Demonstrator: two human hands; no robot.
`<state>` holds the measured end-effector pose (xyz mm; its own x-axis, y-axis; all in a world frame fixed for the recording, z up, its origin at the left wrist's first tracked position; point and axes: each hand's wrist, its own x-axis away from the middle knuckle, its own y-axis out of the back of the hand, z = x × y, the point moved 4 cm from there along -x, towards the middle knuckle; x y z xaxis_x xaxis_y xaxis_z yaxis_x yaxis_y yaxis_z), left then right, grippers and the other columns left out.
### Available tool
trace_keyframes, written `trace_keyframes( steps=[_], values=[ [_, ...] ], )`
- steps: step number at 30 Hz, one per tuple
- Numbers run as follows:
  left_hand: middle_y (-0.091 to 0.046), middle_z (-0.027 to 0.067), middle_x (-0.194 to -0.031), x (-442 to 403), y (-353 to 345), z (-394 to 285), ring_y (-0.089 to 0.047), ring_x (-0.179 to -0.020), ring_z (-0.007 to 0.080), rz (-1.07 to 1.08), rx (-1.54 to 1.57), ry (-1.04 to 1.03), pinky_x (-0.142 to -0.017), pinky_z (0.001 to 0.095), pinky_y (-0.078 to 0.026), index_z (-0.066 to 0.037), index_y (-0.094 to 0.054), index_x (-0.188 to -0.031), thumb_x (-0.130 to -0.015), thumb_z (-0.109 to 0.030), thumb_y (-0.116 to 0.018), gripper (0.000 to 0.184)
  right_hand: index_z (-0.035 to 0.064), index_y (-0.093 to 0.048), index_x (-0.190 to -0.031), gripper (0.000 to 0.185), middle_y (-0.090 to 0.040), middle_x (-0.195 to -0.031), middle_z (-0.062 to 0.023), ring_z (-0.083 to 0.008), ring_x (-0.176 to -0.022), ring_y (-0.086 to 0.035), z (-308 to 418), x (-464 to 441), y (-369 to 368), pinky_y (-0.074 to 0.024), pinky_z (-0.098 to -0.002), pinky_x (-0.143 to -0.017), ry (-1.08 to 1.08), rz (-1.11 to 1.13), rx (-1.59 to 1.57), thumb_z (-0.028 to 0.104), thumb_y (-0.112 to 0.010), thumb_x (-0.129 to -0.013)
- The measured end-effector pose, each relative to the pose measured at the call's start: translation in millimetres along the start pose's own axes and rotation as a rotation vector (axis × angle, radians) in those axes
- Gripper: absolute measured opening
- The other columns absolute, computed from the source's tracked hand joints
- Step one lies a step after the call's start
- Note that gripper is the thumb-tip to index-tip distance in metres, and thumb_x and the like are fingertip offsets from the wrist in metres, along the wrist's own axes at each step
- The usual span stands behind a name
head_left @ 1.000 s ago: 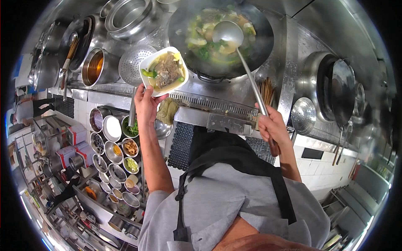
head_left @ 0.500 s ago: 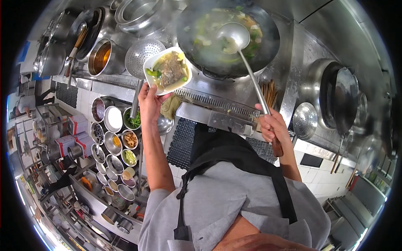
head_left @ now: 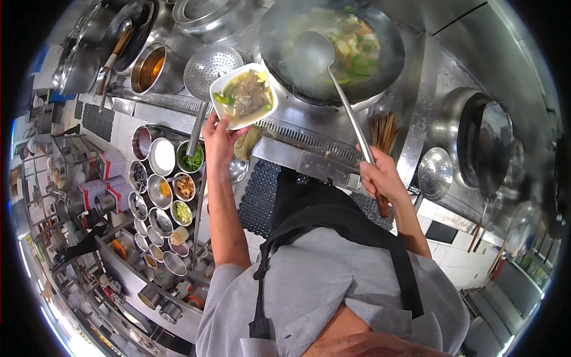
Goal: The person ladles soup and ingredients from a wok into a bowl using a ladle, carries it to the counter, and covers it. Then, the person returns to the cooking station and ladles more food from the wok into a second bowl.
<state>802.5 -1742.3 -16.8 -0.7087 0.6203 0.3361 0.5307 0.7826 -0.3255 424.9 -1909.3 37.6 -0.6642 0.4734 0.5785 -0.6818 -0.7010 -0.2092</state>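
White and square, the bowl (head_left: pixel 223 83) sits in the left hand (head_left: pixel 219 138), held just beside the wok (head_left: pixel 392 59), near enough that drips should fall on the steel. The thumb is by its rim; that edge grip would keep the fingers out of the broth around the brown chunk (head_left: pixel 250 100).

The hands are well apart. The right hand (head_left: pixel 379 172) is wrapped around the wooden end of a long ladle (head_left: pixel 315 50), which presumably spares it the heat. The scoop hangs over the wok's soup; through the steam, I cannot tell whether it carries any.

A strainer (head_left: pixel 214 68) lies beyond the bowl, and small tins (head_left: pixel 143 143) of ingredients are clustered on the left, apparently for quick reach. Red-and-white boxes (head_left: pixel 113 163) may bear print, but no writing or brand is readable.
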Motion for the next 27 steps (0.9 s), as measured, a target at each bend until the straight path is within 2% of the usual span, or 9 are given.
trace_keyframes(
  steps=[3, 6, 9, 12, 18, 21, 24, 25, 27],
  values=[
    [-0.067, 0.0252, -0.118, -1, 1, 3, -0.075, -0.093, 0.0331, -0.006, 0.028, -0.012, -0.078, 0.0402, -0.069, 0.009, -0.048, -0.133, -0.104, -0.008, -0.052, 0.034, -0.0022, -0.048, -0.139, 0.039, -0.047, -0.065, 0.0002, -0.0061, -0.044, -0.045, -8, -4, 4, -0.0395, -0.0254, -0.039, 0.02, -0.052, 0.158, 0.006, -0.055, -0.102],
    [-0.067, 0.0255, -0.116, 0, 2, 6, -0.075, -0.09, 0.0338, -0.01, 0.037, -0.015, -0.076, 0.0403, -0.069, 0.009, -0.048, -0.131, -0.104, -0.008, -0.052, 0.032, -0.002, -0.046, -0.144, 0.044, -0.047, -0.065, -0.0003, -0.006, -0.044, -0.045, -8, -4, 2, -0.0391, -0.0253, -0.039, 0.025, -0.032, 0.152, 0.007, -0.055, -0.102],
    [-0.067, 0.025, -0.115, -1, 2, 6, -0.075, -0.089, 0.0336, -0.005, 0.033, -0.02, -0.076, 0.0405, -0.069, 0.01, -0.048, -0.131, -0.104, -0.008, -0.052, 0.032, -0.0007, -0.044, -0.147, 0.046, -0.048, -0.067, -0.0011, -0.0059, -0.045, -0.044, -4, 1, 2, -0.039, -0.0249, -0.039, -0.018, 0.04, -0.085, 0.009, -0.055, -0.103],
    [-0.067, 0.0249, -0.118, 0, 2, 6, -0.075, -0.093, 0.0333, -0.008, 0.019, -0.008, -0.079, 0.0403, -0.069, 0.009, -0.048, -0.133, -0.104, -0.009, -0.053, 0.035, -0.0002, -0.046, -0.146, 0.044, -0.049, -0.07, -0.0015, -0.0063, -0.046, -0.045, 0, 6, 4, -0.0388, -0.0248, -0.039, -0.097, 0.152, -0.459, 0.011, -0.055, -0.104],
    [-0.066, 0.0253, -0.116, 0, -1, 4, -0.075, -0.088, 0.0336, -0.027, 0.031, -0.006, -0.077, 0.042, -0.069, 0.01, -0.046, -0.132, -0.105, -0.009, -0.051, 0.034, 0.0004, -0.046, -0.146, 0.044, -0.051, -0.072, -0.0025, -0.0069, -0.046, -0.045, 3, 4, -6, -0.0377, -0.0246, -0.038, -0.051, 0.029, -0.139, 0.011, -0.055, -0.104],
    [-0.065, 0.0266, -0.116, -5, 0, 6, -0.075, -0.089, 0.0347, -0.017, 0.033, -0.008, -0.077, 0.0425, -0.069, 0.01, -0.045, -0.132, -0.105, -0.009, -0.051, 0.033, 0.0, -0.052, -0.131, 0.029, -0.052, -0.07, -0.0023, -0.007, -0.046, -0.047, 7, -2, -10, -0.0394, -0.0253, -0.038, -0.058, -0.015, -0.161, 0.011, -0.056, -0.104],
    [-0.065, 0.028, -0.116, -10, 1, 10, -0.074, -0.088, 0.0361, -0.015, 0.047, -0.005, -0.077, 0.0429, -0.069, 0.01, -0.045, -0.13, -0.105, -0.008, -0.05, 0.032, 0.002, -0.053, -0.112, 0.013, -0.051, -0.068, -0.0017, -0.0076, -0.046, -0.048, 6, -22, -21, -0.0411, -0.0265, -0.038, 0.038, -0.009, -0.003, 0.012, -0.057, -0.104],
    [-0.065, 0.0284, -0.116, -12, 1, 10, -0.074, -0.088, 0.0365, -0.017, 0.054, -0.005, -0.077, 0.043, -0.069, 0.01, -0.044, -0.13, -0.105, -0.008, -0.05, 0.031, 0.0046, -0.048, -0.1, 0.013, -0.051, -0.065, -0.0011, -0.0079, -0.046, -0.048, 11, -27, -28, -0.0414, -0.0268, -0.039, 0.038, -0.022, -0.003, 0.013, -0.057, -0.104],
    [-0.065, 0.0282, -0.115, -15, 1, 13, -0.074, -0.088, 0.0368, -0.028, 0.069, -0.004, -0.077, 0.0434, -0.069, 0.01, -0.044, -0.13, -0.105, -0.007, -0.049, 0.031, 0.0032, -0.051, -0.106, 0.012, -0.051, -0.067, -0.0013, -0.0077, -0.046, -0.048, 12, -39, -32, -0.0413, -0.0268, -0.038, 0.05, -0.001, -0.044, 0.013, -0.057, -0.104]
  ],
)
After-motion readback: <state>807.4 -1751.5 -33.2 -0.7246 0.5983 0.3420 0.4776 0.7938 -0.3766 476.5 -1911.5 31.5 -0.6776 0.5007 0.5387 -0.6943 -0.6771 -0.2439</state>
